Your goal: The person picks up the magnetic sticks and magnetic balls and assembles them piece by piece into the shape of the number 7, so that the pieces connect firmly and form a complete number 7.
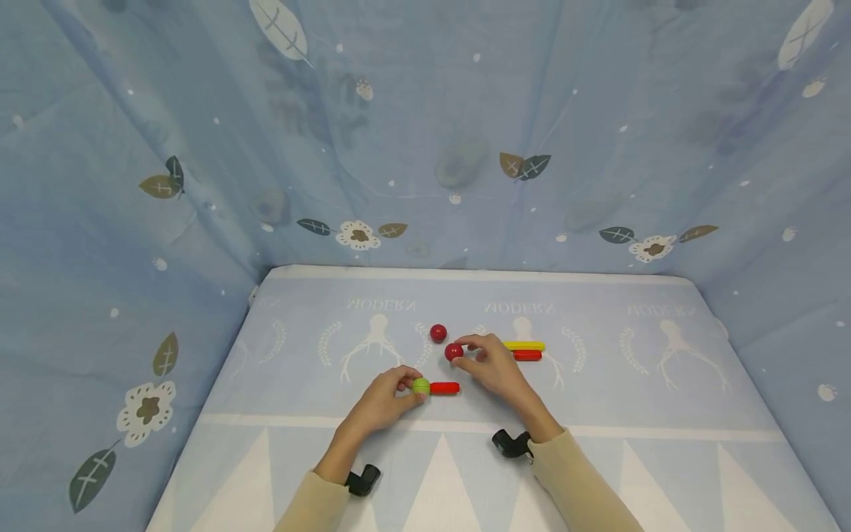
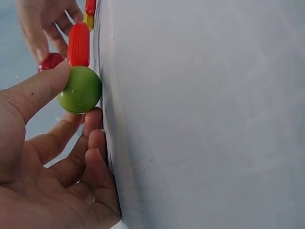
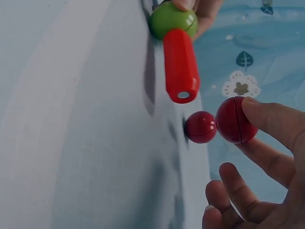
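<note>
My left hand (image 1: pixel 384 399) pinches a green ball (image 2: pixel 80 89) between thumb and fingers. A red ridged rod (image 3: pixel 181 64) extends from that ball toward the right, and a round silvery spot shows in its free end. Thumb and fingertips of my right hand (image 1: pixel 495 367) hold a red ball (image 3: pixel 234 120) with a seam around it. In the head view a second red ball (image 1: pixel 438 333) lies on the table, a little behind and left of the held one.
Just right of my right hand, a yellow rod (image 1: pixel 525 345) and another red rod (image 1: pixel 528 355) lie side by side, partly behind the hand. A patterned cloth covers the table (image 1: pixel 598 399). Blue curtains (image 1: pixel 425 148) rise at the back and sides.
</note>
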A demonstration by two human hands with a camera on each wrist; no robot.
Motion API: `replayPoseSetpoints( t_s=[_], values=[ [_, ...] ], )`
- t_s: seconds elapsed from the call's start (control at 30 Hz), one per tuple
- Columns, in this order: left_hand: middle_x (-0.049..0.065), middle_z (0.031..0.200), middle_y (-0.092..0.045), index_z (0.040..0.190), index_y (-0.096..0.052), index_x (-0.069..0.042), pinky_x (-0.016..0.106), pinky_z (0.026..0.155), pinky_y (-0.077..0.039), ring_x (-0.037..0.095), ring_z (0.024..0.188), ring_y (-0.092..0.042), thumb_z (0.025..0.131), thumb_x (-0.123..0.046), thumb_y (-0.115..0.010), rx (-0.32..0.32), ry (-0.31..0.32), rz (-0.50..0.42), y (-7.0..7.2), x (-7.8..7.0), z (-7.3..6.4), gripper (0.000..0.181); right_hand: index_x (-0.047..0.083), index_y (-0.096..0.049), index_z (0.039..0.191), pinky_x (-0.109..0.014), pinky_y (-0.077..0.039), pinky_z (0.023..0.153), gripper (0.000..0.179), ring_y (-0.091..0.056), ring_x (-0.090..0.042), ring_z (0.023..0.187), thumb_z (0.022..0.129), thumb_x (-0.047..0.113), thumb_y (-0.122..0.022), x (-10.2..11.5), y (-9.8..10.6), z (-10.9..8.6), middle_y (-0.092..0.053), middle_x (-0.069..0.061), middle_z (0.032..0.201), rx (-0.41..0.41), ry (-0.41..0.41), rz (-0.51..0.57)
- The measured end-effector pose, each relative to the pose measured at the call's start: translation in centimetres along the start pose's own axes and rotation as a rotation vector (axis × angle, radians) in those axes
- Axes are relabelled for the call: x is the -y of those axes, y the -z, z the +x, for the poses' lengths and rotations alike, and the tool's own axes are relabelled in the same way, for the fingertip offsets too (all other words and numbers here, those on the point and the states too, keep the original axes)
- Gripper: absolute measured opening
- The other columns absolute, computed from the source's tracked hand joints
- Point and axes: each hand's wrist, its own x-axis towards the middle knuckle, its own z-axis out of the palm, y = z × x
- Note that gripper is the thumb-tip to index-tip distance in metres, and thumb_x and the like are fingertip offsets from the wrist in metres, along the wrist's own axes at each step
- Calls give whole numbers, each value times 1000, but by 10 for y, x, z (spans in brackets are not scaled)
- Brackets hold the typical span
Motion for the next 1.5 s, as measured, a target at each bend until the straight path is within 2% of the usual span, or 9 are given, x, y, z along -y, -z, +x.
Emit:
replayPoseSetpoints(
  t_s=[0.13, 0.43, 0.83, 1.0, 1.23, 1.5],
  values=[
    [-2, 99, -60, 116, -67, -11, 40, 84, -44, 19, 96, -52, 92, -26, -76, -3, 0, -1, -1, 2, 0, 30, 25, -73, 117, -37, -49, 80, 32, -56, -23, 95, 87, 28, -81, 4, 7, -10, -62, -1, 107, -8, 5, 24],
    [-2, 99, -60, 117, -66, -11, 39, 83, -43, 19, 95, -52, 92, -28, -75, 0, -12, 2, 0, 2, 0, 31, 22, -73, 119, -38, -49, 79, 35, -58, -23, 93, 85, 26, -82, 2, 17, -31, -63, -3, 105, -24, 31, 25],
    [-2, 100, -59, 118, -66, -10, 39, 83, -44, 19, 95, -51, 92, -28, -75, 1, -20, -8, 0, 2, -1, 32, 22, -73, 118, -36, -50, 76, 35, -58, -25, 93, 85, 25, -82, -10, 18, -52, -64, -2, 106, -16, 26, 36],
    [-2, 100, -59, 118, -66, -11, 39, 83, -44, 19, 95, -51, 92, -28, -75, 1, -19, -1, 1, 1, -1, 32, 21, -73, 117, -37, -49, 75, 34, -57, -24, 91, 85, 24, -83, -15, 16, -56, -62, -5, 106, -8, 15, 53],
    [-3, 100, -59, 118, -66, -11, 39, 82, -43, 19, 94, -51, 92, -28, -75, -5, -14, 15, 1, 1, -1, 31, 22, -74, 115, -36, -48, 75, 32, -54, -19, 87, 84, 23, -83, -23, 12, -58, -61, -4, 104, 20, -14, 38],
    [-2, 100, -59, 118, -66, -12, 39, 83, -43, 20, 95, -51, 93, -28, -75, 2, -13, 9, 0, 2, -1, 32, 22, -74, 115, -37, -47, 79, 31, -54, -19, 90, 85, 20, -82, -29, 8, -59, -60, -2, 101, 31, -11, 15]
  ],
)
